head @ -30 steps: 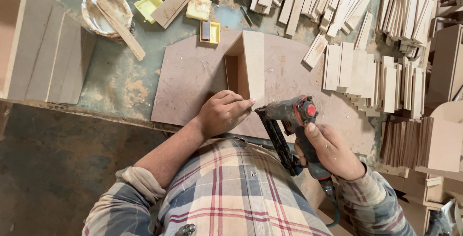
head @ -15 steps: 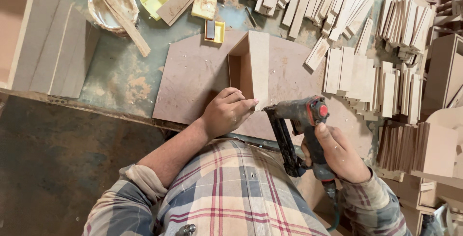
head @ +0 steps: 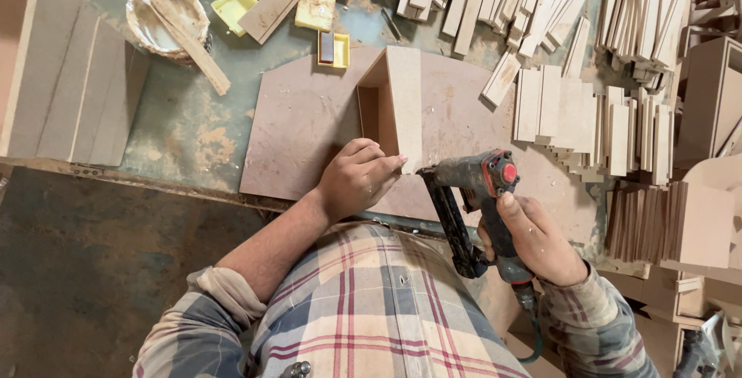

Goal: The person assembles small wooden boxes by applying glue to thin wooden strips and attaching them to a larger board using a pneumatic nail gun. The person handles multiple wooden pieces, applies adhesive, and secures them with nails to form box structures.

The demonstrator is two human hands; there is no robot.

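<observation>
My left hand presses flat against the near end of an open wooden box that stands on a brown fibreboard panel. My right hand grips a grey pneumatic nail gun with a red cap. The gun's nose sits at the box's near right corner, close to my left fingertips. Its black magazine angles down toward my plaid shirt.
Stacks and rows of cut wooden strips cover the right and far side of the bench. A white glue tub with a stick lies far left, with yellow trays nearby. Board pieces lean at left. More boxes sit at right.
The nail gun has shifted slightly closer to the box's near corner. My left hand stays pressed on the box.
</observation>
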